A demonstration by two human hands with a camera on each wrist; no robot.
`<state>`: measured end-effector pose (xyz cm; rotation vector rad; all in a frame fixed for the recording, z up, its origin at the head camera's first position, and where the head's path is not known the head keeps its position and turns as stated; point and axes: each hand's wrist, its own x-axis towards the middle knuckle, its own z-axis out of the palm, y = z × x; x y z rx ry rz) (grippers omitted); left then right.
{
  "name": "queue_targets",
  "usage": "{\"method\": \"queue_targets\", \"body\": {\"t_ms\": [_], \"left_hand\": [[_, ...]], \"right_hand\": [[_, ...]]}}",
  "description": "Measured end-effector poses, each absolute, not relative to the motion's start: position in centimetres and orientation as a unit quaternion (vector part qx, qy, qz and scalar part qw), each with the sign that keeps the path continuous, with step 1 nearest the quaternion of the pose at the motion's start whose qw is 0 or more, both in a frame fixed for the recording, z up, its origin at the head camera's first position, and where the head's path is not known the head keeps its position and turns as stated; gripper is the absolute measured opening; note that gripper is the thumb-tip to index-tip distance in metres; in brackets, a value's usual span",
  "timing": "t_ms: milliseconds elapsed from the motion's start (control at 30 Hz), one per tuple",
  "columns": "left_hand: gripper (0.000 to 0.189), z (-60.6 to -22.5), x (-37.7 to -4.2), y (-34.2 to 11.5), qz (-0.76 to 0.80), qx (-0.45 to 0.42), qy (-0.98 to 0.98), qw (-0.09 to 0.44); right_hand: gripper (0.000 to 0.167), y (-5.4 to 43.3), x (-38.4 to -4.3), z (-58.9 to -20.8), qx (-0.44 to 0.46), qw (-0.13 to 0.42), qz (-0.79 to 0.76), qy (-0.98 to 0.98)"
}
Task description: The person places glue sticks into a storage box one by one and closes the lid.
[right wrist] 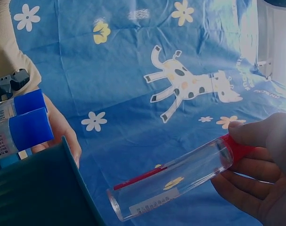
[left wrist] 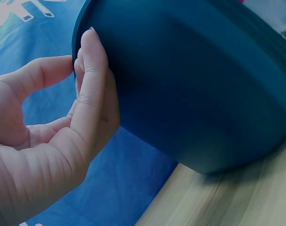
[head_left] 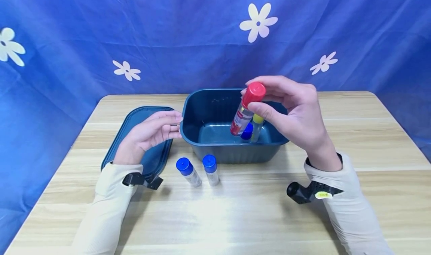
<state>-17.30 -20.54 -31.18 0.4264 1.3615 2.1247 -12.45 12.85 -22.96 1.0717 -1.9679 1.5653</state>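
Observation:
My right hand grips a clear bottle by its red cap, between thumb and fingers. The bottle tilts over the dark teal plastic bin, its lower end overlapping the opening in the head view. At the bin's left rim, my left hand pinches the edge, with fingers along the outer wall in the left wrist view. Inside the bin stand a yellow-capped bottle and a blue-capped one, partly hidden by the held bottle.
Two clear blue-capped bottles stand on the wooden table in front of the bin. A teal lid lies at the left, partly under my left forearm. Blue flowered cloth hangs behind the table.

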Motion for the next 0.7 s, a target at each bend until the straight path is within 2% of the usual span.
{"method": "queue_targets", "body": {"t_ms": [700], "left_hand": [[0.023, -30.89, -17.25, -20.51, 0.784, 0.15, 0.532, 0.283]], "right_hand": [[0.035, 12.75, -13.12, -23.35, 0.382, 0.216, 0.546, -0.713]]}}
